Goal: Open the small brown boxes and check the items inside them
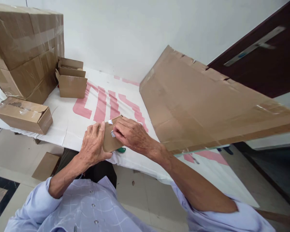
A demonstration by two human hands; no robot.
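Note:
A small brown cardboard box (108, 141) is at the table's front edge between my hands. My left hand (93, 143) holds its left side, with the thumb along the near edge. Fingers of my right hand (129, 132) are pinched together over the box's right part, at a small white label (113, 133). Another small white label (110, 121) shows near the box's far edge. A green object (121, 149) peeks out beside the box, partly hidden under it.
Open small boxes (72, 86) stand at the back left, beside large taped cartons (26, 48). A closed long box (24, 112) lies at the left edge. A big cardboard sheet (195, 103) leans at the right on the white cloth-covered table (62, 125).

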